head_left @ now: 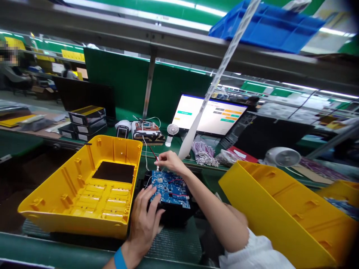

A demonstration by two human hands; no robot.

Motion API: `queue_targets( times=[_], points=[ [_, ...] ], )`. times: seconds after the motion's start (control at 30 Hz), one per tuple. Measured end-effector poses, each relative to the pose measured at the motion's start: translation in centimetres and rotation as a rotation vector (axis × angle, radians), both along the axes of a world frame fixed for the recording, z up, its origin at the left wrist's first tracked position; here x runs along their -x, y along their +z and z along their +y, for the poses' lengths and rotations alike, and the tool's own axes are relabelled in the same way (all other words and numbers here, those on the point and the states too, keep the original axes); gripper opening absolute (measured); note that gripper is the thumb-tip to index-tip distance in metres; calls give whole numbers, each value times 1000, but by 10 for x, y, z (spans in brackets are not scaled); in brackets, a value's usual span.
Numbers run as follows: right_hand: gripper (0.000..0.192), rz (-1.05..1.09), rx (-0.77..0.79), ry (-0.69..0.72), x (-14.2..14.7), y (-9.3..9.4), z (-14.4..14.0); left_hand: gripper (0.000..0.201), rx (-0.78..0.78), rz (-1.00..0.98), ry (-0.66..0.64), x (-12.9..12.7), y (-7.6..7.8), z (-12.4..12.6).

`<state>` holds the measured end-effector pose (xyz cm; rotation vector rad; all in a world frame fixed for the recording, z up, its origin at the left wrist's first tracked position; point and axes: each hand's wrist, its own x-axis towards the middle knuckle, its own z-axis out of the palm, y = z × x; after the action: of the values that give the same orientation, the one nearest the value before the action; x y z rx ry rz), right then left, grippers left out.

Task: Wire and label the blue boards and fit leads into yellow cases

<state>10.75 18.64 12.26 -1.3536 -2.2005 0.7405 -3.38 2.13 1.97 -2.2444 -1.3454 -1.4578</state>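
The blue circuit board (170, 188) sits on top of a black block (175, 213), on the green tabletop (179, 244) between two yellow housings, and the work in hand looks like seating a small connector at the board's far left corner. To do that well, the plug probably wants to go straight down onto its socket with light pressure while the board is kept from shifting, and the thin leads should stay slack rather than pulled. The right hand (171, 161) has its fingers pinched closed on the white connector (157, 161) with red and white wires (148, 147) running back to a small device behind. The left hand (145, 220) lies flat, fingers spread and open, its tips resting on the board's near left edge and gripping nothing. The board is densely populated, with a red wire across it. The open yellow housing (84, 186) lies just beside on the left, another yellow housing (283, 213) tilted on the right, and a lit monitor (210, 116) stands behind.
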Motion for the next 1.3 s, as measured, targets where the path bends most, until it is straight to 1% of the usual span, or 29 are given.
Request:
queue_targets(
  times=[0.1,0.3,0.5,0.67,0.73,0.77,0.83,0.9,0.97,1.03,1.13,1.2,1.3],
  points=[
    [25,0,4,0,1,0,-1,41,-32,1,9,-1,-8,3],
    [27,21,18,29,1,1,0,41,-56,17,13,0,-5,2],
    [32,9,34,71,-2,-1,-1,39,-68,10,2,0,-7,6],
    [29,-31,22,86,3,2,-2,37,-59,-8,11,-1,-5,6],
    [28,-52,0,64,3,5,-2,37,-53,-3,7,0,-4,5],
    [28,-58,-27,31,2,7,-3,37,-48,-1,7,0,-4,4],
    [27,-53,-115,-78,-2,13,-8,37,-41,2,10,1,-4,4],
    [28,-23,-213,-197,-6,19,-20,39,-45,4,14,2,-5,4],
    [28,18,-270,-251,-9,24,-40,43,-64,-7,6,2,-7,4],
    [27,78,-265,-214,-7,26,-67,47,-84,-41,-14,2,-8,5],
    [23,204,-172,-82,0,21,-108,46,-102,-109,-57,2,-9,6],
    [20,196,-139,-27,5,15,-129,45,-102,-137,-81,2,-8,6],
    [17,112,-205,-29,7,7,-145,48,-105,-150,-92,3,-8,6]
  ],
)
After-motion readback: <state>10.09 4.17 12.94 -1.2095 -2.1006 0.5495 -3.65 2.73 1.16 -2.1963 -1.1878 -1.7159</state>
